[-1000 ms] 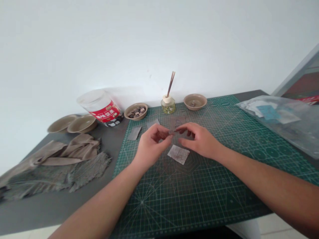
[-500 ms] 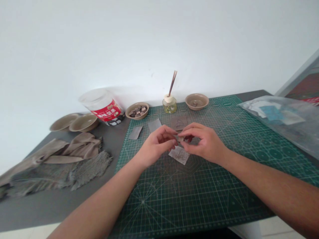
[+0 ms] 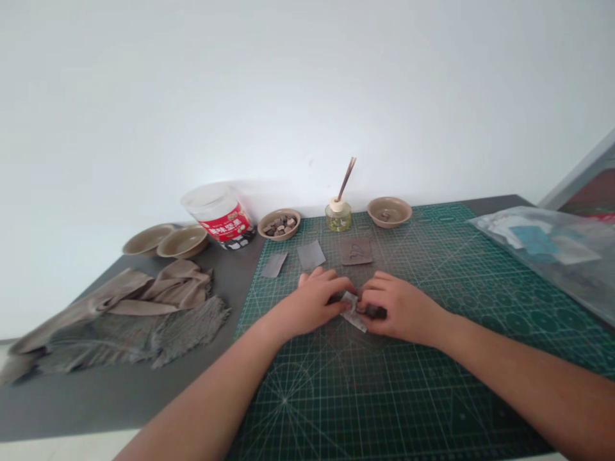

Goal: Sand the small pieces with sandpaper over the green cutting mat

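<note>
A small creased grey paper [image 3: 354, 314] lies on the green cutting mat [image 3: 331, 410]. My left hand [image 3: 314, 301] pinches the paper's left edge between thumb and fingers. Over its right side my right hand [image 3: 396, 307] is closed, its fingertips pressed together around a small dark piece that is mostly hidden. Behind the hands lie a brown square [image 3: 356, 251] with dark marks and two grey sheets, one larger [image 3: 311, 255] and one narrower [image 3: 275, 265].
Along the wall stand a bowl of small stones [image 3: 279, 225], a reed diffuser [image 3: 339, 215], another bowl [image 3: 389, 212] and a tub with a red label [image 3: 218, 214]. Two bowls and a crumpled cloth [image 3: 168, 294] are at left, a plastic bag [image 3: 542, 240] at right.
Both hands have come down onto the paper, which my left hand now grips. The small piece held up between the hands is now low at my right fingertips. The view has shifted slightly.
</note>
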The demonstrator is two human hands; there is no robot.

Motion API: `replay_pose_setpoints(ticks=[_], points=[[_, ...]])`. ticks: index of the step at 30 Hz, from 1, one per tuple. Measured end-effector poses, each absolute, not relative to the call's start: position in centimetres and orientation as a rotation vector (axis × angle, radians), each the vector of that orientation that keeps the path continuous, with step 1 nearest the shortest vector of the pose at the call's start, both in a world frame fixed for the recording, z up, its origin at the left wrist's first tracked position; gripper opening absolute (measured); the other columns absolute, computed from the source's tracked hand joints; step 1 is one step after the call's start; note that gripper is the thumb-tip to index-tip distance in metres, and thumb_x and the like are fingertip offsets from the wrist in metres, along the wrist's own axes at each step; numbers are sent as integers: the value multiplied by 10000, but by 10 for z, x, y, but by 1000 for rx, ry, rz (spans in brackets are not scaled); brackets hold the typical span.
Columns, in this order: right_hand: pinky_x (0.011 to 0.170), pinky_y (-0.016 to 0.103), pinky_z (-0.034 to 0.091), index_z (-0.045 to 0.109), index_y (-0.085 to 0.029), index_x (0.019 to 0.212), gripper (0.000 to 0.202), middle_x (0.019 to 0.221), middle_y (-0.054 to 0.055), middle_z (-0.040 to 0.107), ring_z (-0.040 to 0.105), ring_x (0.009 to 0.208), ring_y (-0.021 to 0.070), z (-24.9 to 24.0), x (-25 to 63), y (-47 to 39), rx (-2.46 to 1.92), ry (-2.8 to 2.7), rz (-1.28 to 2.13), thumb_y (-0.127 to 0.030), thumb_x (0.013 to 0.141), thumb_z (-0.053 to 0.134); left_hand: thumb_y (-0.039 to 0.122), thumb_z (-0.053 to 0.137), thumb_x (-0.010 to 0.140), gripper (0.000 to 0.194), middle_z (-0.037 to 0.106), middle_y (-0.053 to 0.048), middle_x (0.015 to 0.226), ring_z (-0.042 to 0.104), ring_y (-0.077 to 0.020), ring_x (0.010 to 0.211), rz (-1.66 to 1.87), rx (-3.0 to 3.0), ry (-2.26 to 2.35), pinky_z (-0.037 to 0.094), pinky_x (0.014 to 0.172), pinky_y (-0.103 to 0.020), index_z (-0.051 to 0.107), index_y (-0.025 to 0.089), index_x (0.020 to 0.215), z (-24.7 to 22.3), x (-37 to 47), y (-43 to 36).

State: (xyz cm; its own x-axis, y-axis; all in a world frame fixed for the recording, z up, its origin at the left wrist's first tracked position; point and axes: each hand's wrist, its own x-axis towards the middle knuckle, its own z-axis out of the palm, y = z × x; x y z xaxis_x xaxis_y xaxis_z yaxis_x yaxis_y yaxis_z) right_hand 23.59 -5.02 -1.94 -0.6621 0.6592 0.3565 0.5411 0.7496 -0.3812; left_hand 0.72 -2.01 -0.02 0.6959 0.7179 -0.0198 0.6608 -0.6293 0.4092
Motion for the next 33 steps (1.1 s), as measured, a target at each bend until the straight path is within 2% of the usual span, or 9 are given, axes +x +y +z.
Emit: replay_pose_setpoints(ticks=[6,10,20,33], points=[[785,337,469,666,-198,775,90,836,30,671,574,847,194,-23,229,-55,-972,-2411,315,-165,855,691,336,568,939,127,598,-31,948,494,-260,1031,129,2562,1100,323,800,-369,667,258,958,0,8,-22],[802,347,457,669,-200,763,106,851,20,690,581,804,176,-24,229,-54,-912,-2431,364,-156,859,685,327,544,947,149,595,-34,947,491,-263,1024,100,2550,1092,324,804,-377,674,272,994,2,7,-21],[837,360,415,629,-196,698,165,860,10,712,581,781,161,-21,233,-50,-917,-2461,386,-180,845,704,422,573,936,218,610,-22,1008,487,-290,1054,-2,2527,1151,322,842,-417,662,363,1126,5,4,-19],[823,356,395,632,-200,681,160,835,-7,739,571,748,153,-17,233,-47,-894,-2472,443,-165,805,727,414,565,942,192,617,-23,1005,501,-276,1052,-31,2503,1146,303,809,-391,683,327,1067,6,5,-17]])
